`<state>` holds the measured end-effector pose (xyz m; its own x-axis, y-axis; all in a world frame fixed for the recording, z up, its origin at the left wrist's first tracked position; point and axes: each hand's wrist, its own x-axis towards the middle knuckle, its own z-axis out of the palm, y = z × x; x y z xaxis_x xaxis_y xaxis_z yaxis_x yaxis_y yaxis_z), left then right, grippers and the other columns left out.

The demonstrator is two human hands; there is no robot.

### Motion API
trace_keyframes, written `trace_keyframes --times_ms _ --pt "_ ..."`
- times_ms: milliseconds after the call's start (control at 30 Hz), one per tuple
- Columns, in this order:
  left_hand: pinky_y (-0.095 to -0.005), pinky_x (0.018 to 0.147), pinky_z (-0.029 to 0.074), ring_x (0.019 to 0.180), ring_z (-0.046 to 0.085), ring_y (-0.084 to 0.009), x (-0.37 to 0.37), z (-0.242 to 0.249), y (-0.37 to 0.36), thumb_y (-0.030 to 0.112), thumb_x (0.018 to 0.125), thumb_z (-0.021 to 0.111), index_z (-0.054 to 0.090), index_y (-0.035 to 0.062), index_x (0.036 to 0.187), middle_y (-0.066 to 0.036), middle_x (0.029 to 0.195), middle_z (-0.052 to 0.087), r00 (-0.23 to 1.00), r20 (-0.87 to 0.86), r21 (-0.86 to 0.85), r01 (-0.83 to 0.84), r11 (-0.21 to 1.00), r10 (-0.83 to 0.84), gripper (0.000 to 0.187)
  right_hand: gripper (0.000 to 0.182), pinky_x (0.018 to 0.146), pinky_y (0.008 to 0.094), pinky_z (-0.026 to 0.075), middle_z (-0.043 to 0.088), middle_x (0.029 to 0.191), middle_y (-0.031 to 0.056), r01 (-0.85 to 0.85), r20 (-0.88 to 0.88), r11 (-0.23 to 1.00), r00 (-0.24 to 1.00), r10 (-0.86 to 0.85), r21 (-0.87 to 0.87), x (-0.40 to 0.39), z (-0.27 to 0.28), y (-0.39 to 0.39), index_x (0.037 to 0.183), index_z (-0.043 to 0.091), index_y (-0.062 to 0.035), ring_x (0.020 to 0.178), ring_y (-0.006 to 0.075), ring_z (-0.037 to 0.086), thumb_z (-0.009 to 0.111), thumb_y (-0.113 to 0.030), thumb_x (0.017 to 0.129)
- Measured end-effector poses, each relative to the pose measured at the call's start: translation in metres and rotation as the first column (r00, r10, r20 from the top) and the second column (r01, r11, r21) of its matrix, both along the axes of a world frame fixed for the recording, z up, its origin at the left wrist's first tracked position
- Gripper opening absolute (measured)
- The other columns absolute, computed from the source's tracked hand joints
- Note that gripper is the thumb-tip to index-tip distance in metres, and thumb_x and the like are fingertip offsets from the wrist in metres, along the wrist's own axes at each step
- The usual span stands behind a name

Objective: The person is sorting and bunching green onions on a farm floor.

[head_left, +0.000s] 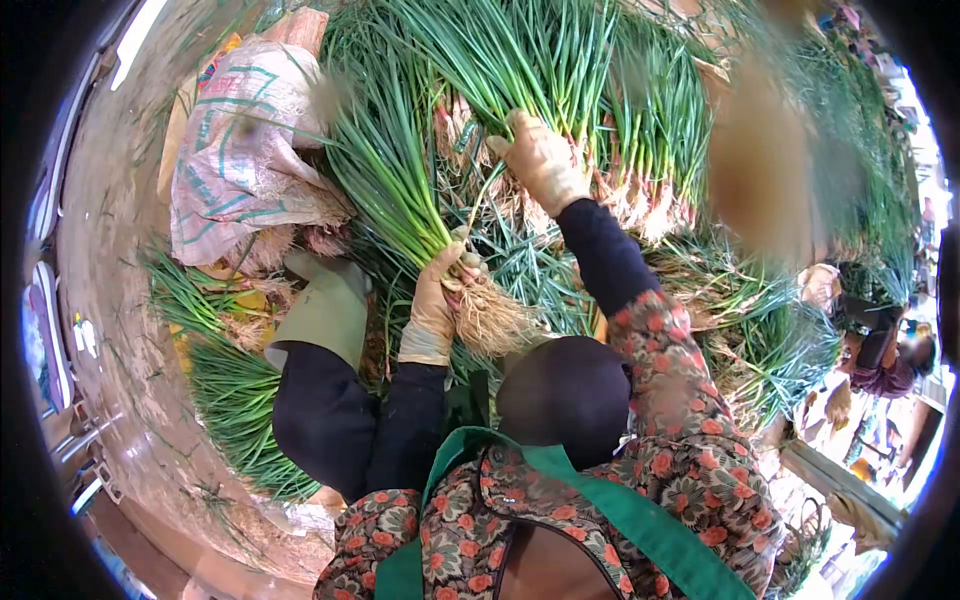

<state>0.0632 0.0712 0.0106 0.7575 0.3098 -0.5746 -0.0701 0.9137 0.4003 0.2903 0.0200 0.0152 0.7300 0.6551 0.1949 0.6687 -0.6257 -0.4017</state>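
My left hand (434,306), in a pale glove, is closed around a bunch of spring onions (415,205) just above their tangled roots. The green leaves of that bunch fan up and to the left, and its roots hang toward my knees. Farther forward, my gloved right hand (543,163) lies on the lower stems of a large heap of spring onions (560,60). Its fingers curl over some stems there, with the fingertips partly hidden among them. A thin yellowish stalk (486,192) shows just below the right thumb.
A printed woven sack (240,150) stands at the left, partly over more roots. Several loose bunches (235,405) lie beside my left boot (320,310). To the right are more spring onions (765,345) and another person (885,365). Blurry spots cover part of the upper right.
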Motion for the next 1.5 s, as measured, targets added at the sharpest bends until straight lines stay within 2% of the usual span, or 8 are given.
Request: trace_keyframes --times_ms 333,633,767,900,1000,1233,1333,1500 --pt "-0.0200 0.051 0.045 0.063 0.055 -0.0112 -0.002 -0.005 0.004 0.025 0.082 0.065 0.058 -0.0010 0.100 -0.006 0.070 0.058 0.992 -0.055 -0.048 0.112 0.992 -0.115 0.032 0.040 0.063 0.0358 0.049 0.063 0.074 0.0172 -0.330 -0.648 0.944 0.712 0.271 0.033 -0.038 0.000 0.007 0.095 0.061 -0.0025 0.067 0.0304 0.061 0.051 -0.041 0.088" --pt "-0.0384 0.075 0.050 0.075 0.054 -0.0179 -0.002 0.005 0.001 0.020 0.085 0.059 0.055 0.0062 0.096 -0.006 0.082 0.058 0.918 0.382 -0.165 -0.041 0.985 0.102 0.018 0.020 0.067 0.0342 0.050 0.060 0.087 0.0118 -0.372 -0.020 0.882 0.924 0.383 -0.291 -0.075 -0.060 -0.063 0.097 0.059 -0.0065 0.081 0.0286 0.061 0.048 -0.019 0.086" --pt "-0.0334 0.077 0.048 0.077 0.056 -0.0150 -0.004 0.032 0.004 0.023 0.089 0.054 0.048 0.0092 0.122 -0.008 0.110 0.058 0.870 0.430 -0.363 -0.080 0.928 0.243 0.037 0.016 0.068 0.0360 0.050 0.061 0.088 0.0131 -0.706 -0.610 0.531 0.693 0.384 -0.468 -0.076 -0.042 -0.089 0.096 0.054 -0.0066 0.082 0.0270 0.061 0.049 -0.016 0.085" --pt "-0.0309 0.072 0.047 0.073 0.052 -0.0123 -0.014 -0.040 0.018 0.024 0.087 0.057 0.046 0.0047 0.124 -0.003 0.082 0.056 0.925 0.379 -0.307 0.132 0.943 -0.006 0.043 0.024 0.072 0.0351 0.045 0.062 0.072 0.0180 0.024 -0.232 0.988 0.971 -0.059 -0.152 -0.034 -0.025 -0.062 0.078 0.059 -0.0048 0.064 0.0289 0.059 0.052 -0.026 0.087" --pt "-0.0256 0.053 0.048 0.069 0.056 -0.0141 -0.002 -0.009 0.002 0.022 0.084 0.061 0.055 -0.0002 0.108 -0.007 0.080 0.058 0.975 0.207 -0.231 -0.029 0.973 0.078 0.033 0.026 0.067 0.0393 0.046 0.062 0.073 0.0190 -0.056 0.196 0.953 0.974 0.118 -0.297 -0.029 -0.024 -0.053 0.087 0.061 -0.0039 0.069 0.0309 0.061 0.053 -0.029 0.087" --pt "-0.0185 0.039 0.042 0.050 0.052 -0.0083 0.006 0.009 -0.005 0.026 0.082 0.063 0.057 0.0049 0.100 -0.008 0.076 0.061 0.993 -0.114 -0.001 0.041 0.999 -0.040 0.028 0.037 0.068 0.0403 0.049 0.063 0.082 0.0197 -0.621 -0.623 0.697 0.397 0.674 0.359 -0.083 -0.080 -0.077 0.100 0.059 0.0008 0.075 0.0344 0.062 0.045 -0.033 0.090" --pt "-0.0194 0.039 0.041 0.046 0.051 -0.0089 0.001 -0.008 -0.005 0.028 0.082 0.064 0.058 0.0037 0.096 -0.007 0.071 0.061 0.989 -0.136 0.048 0.073 0.996 -0.065 0.028 0.037 0.070 0.0378 0.048 0.063 0.079 0.0182 -0.519 -0.365 0.823 0.738 0.568 0.230 -0.070 -0.071 -0.074 0.097 0.057 0.0031 0.074 0.0325 0.061 0.047 -0.032 0.091" --pt "-0.0247 0.044 0.053 0.059 0.059 -0.0133 -0.003 -0.002 0.000 0.026 0.082 0.063 0.058 0.0026 0.099 -0.008 0.074 0.061 0.970 -0.114 0.125 0.227 0.966 -0.213 0.029 0.032 0.062 0.0348 0.048 0.061 0.071 0.0147 0.026 -0.973 0.994 0.210 0.098 0.105 -0.072 -0.022 -0.017 0.097 0.056 0.0018 0.069 0.0294 0.061 0.055 -0.029 0.088"
